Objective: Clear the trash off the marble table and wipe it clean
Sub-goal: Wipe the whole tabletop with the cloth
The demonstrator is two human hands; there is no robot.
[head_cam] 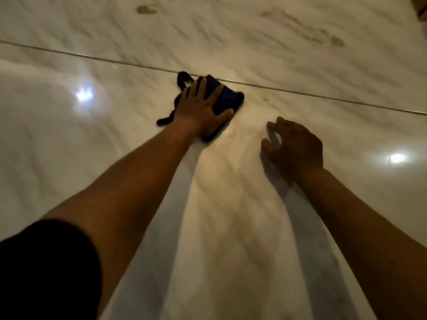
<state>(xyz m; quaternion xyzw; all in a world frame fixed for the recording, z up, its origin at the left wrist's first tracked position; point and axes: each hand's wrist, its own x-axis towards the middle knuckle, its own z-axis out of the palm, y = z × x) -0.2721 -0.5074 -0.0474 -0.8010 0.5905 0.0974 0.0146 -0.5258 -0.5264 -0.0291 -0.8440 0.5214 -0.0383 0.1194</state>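
Observation:
A dark blue cloth (231, 98) with a loose black strip at its left lies on the white marble table (92, 158), just in front of a dark seam line. My left hand (203, 109) presses flat on the cloth with its fingers spread and straight. To the right of the cloth my right hand (293, 144) hovers just over the marble, fingers loosely curled and holding nothing.
Brownish stains mark the far slab: one (146, 9) at the upper left, a streaked patch (337, 40) at the upper right. A seam (300, 92) crosses the table. A brown object's corner (421, 8) shows at the top right. Lamp glare reflects off the marble.

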